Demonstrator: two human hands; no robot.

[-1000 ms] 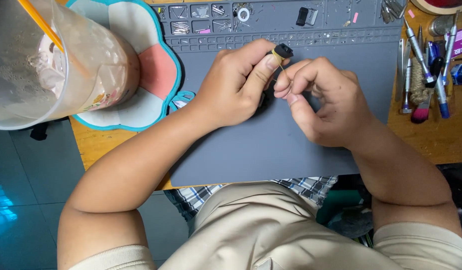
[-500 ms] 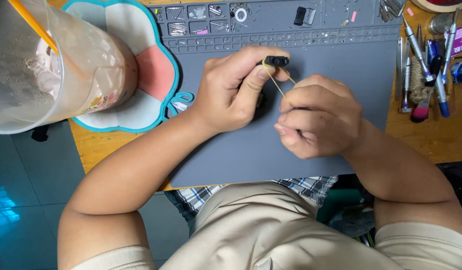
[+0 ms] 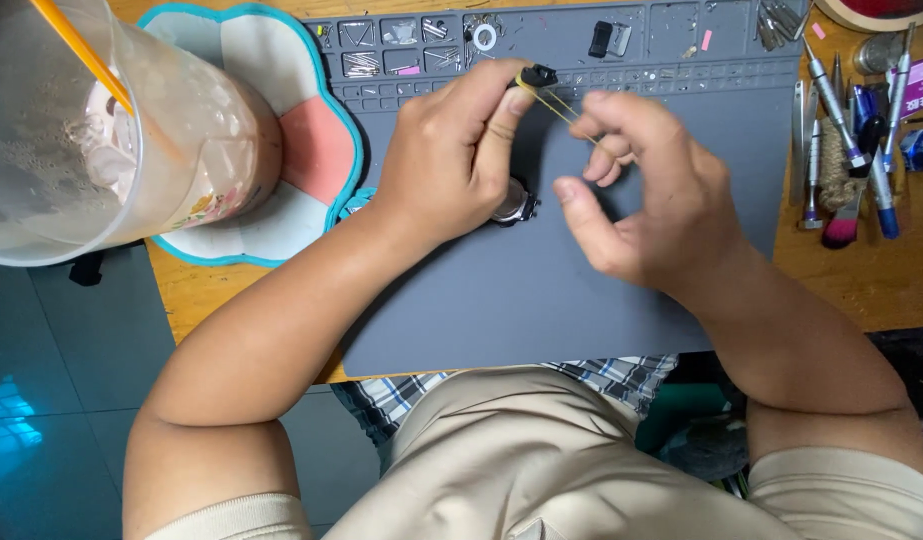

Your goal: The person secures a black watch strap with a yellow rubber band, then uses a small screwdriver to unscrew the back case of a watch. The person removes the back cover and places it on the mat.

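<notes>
The left hand (image 3: 451, 160) is pinching a small black part (image 3: 537, 76) between thumb and forefinger, over the far edge of the grey work mat (image 3: 541, 300); the right hand (image 3: 646, 190) is gripping a thin yellow band (image 3: 561, 103) running from that part; a round metal piece (image 3: 511, 203) is lying on the mat under the left hand; a plastic cup (image 3: 131, 130) is standing far left on a flower-shaped coaster (image 3: 311, 150); screwdrivers (image 3: 841, 110) are lying on the tabletop (image 3: 881, 280) at the right.
</notes>
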